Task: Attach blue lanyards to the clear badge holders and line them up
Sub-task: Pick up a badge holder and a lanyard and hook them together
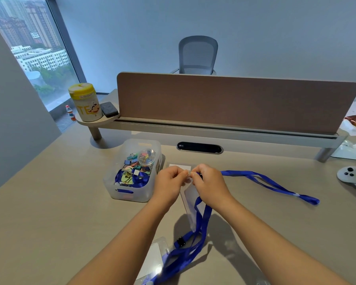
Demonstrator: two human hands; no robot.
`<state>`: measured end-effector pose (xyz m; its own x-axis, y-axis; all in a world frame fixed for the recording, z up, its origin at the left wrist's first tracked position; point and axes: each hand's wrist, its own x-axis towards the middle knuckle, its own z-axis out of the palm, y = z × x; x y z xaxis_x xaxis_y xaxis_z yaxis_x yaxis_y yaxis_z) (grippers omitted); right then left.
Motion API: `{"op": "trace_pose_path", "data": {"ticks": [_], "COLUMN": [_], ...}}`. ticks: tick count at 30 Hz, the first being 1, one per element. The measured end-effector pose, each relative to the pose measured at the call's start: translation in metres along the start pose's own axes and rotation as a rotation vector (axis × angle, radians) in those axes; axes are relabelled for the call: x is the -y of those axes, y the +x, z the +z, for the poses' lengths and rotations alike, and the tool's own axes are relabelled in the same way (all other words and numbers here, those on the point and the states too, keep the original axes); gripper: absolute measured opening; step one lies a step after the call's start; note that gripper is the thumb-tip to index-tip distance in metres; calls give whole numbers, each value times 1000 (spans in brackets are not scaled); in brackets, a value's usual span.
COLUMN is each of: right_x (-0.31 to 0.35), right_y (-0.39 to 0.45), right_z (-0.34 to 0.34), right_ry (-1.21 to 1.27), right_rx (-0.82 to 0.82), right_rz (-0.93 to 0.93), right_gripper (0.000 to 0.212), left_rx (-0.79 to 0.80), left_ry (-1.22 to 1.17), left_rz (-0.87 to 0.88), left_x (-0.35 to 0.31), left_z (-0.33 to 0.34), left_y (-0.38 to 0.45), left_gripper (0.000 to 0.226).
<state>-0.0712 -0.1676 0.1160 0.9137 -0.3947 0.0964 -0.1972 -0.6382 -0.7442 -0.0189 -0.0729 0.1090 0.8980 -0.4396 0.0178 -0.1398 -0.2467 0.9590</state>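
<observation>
My left hand [169, 181] pinches the top edge of a clear badge holder [190, 206], which hangs down above the desk. My right hand [209, 182] grips the clip end of a blue lanyard [202, 225] right against the holder's top; its strap drops in front of the holder to a black buckle [180, 242]. A second blue lanyard [275, 185] lies stretched to the right on the desk. Another clear badge holder [152, 262] lies at the near edge, with blue strap bunched beside it.
A translucent bin [132, 194] of coloured binder clips and blue lanyards stands left of my hands. A white card [180, 167] lies behind them. A white controller [351, 177] rests at the right. A desk divider [234, 103] and raised shelf with a wipes canister [86, 103] stand behind.
</observation>
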Motion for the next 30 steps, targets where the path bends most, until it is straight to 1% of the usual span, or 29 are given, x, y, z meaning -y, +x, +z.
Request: {"op": "trace_pose_path", "data": {"ticks": [4, 7, 8, 10, 12, 13, 14, 16, 18, 21, 23, 25, 27, 30], "right_x": [1, 3, 3, 3, 0, -1, -1, 0, 2, 5, 6, 4, 3, 4], "right_y": [1, 0, 1, 5, 9, 10, 10, 11, 12, 14, 14, 14, 15, 18], "right_z": [-5, -6, -7, -10, -13, -14, -15, -19, -24, -32, -36, -42, -48, -56], "right_ry": [-108, -93, -41, 161, 424, 542, 650, 843, 963, 1073, 1079, 1004, 854, 507], "right_rx": [36, 58, 64, 75, 84, 91, 96, 112, 144, 172, 192, 218, 224, 192], "right_rz": [-59, -77, -56, 53, 211, 286, 349, 437, 489, 532, 527, 496, 459, 392], "right_gripper": [25, 25, 23, 17, 22, 24, 25, 24, 22, 23, 23, 21, 21, 26], "left_rx": [19, 62, 83, 113, 142, 159, 176, 199, 191, 81, -20, -118, -195, -255], "left_ry": [-116, -232, -266, -316, -350, -330, -290, -197, -50, 93, 187, 295, 406, 618], "left_rz": [-81, -143, -160, -174, -161, -138, -110, -52, 10, 74, 131, 217, 304, 512], "left_x": [0, 0, 0, 0, 1, 1, 1, 3, 9, 11, 12, 10, 6, -3], "left_z": [1, -1, -2, -4, -6, -5, -4, -1, 3, 6, 5, 0, -5, -10], "left_y": [1, 1, 1, 2, 2, 2, 0, -2, -1, -1, 0, 1, 2, 3], "left_gripper": [34, 33, 31, 26, 19, 15, 13, 27, 36, 23, 20, 19, 20, 18]}}
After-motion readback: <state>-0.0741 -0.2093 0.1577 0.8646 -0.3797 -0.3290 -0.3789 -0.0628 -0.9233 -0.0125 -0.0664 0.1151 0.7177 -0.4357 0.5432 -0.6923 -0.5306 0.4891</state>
